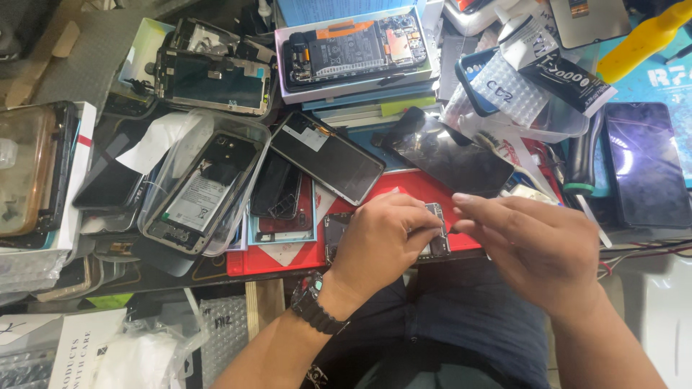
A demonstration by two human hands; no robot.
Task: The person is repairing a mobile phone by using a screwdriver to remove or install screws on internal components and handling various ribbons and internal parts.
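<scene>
Over red mat (425,189) at worktop edge: left hand (382,241) clamps opened phone (435,241), steadying it near lap; right hand (537,241) fingers pinched at phone's edge, grip contents unclear. Spare phones heaped behind, within reach.

both hands (461,241) on opened phone (437,238), cluttered red mat (277,256)

An opened phone (432,230) lies on the mat (274,256), between both hands. A boxed phone (353,47) sits behind; a clear tray (252,133) lies left.

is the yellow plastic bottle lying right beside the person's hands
No, the yellow plastic bottle lies at the far top right corner, well away from the left hand and right hand.
</scene>
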